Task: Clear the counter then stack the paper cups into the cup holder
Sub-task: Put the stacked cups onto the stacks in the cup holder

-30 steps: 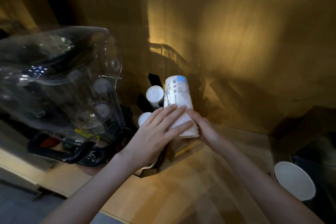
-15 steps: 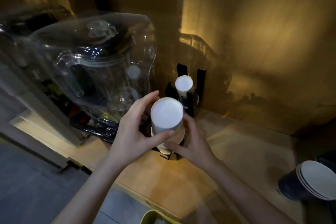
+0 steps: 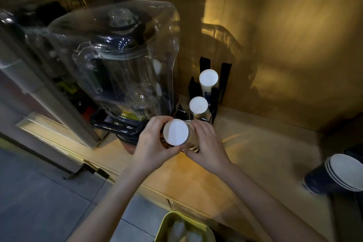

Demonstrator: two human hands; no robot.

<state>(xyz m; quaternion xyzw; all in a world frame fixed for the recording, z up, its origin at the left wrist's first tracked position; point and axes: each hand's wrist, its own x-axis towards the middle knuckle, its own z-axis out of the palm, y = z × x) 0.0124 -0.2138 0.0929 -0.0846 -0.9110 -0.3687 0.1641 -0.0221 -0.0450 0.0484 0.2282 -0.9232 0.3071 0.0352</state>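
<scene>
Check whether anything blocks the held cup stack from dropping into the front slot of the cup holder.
Nothing visible does. The left hand and right hand grip the cup stack upside down over the front of the cup holder. The slot itself is hidden beneath the stack and hands. Two more stacks fill the slots behind.

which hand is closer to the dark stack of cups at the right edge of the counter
Right. The right hand grips the held cup stack on the side facing the dark cups, though well apart from them. The left hand is on the stack's far side.
</scene>
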